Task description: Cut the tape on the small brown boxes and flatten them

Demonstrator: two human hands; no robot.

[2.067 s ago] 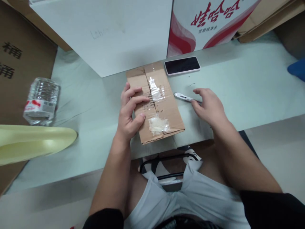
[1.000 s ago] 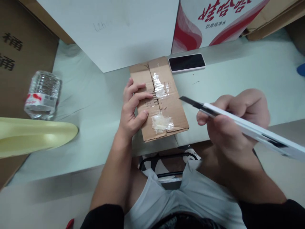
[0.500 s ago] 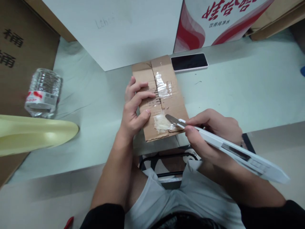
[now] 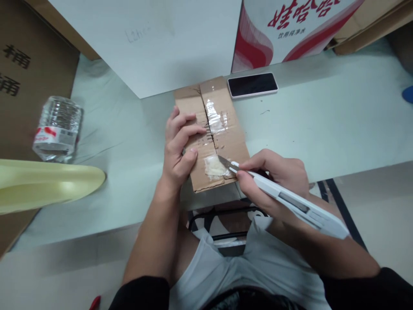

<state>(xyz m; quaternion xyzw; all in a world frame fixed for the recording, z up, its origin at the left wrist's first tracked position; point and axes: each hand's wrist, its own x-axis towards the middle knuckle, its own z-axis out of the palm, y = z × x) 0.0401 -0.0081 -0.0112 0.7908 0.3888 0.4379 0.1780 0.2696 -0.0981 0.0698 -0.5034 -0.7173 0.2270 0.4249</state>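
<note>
A small cardboard box (image 4: pixel 229 144) lies on the table, its top seam running lengthwise between two flaps. Clear tape (image 4: pixel 217 119) crosses the seam near the middle, and a wrinkled whitish tape patch (image 4: pixel 212 168) sits near the front edge. My left hand (image 4: pixel 178 148) grips the box from its left side, fingers spread over the top and thumb on the near part. A white utility knife (image 4: pixel 292 202) is in my right hand (image 4: pixel 284 174), its blade extended. The blade's tip is at the seam beside the tape patch; whether it pierces the cardboard I cannot tell.
Behind the box stand a large white box (image 4: pixel 167 47) and a red-and-white carton (image 4: pixel 280 38). A phone (image 4: pixel 252 85) lies just right of the box's far end. At left are a clear water bottle (image 4: pixel 58 129) and a yellow curved object (image 4: pixel 64 183).
My right hand has moved left with the utility knife, bringing the blade tip from over the tape patch to the seam. My left hand keeps its grip on the box.
</note>
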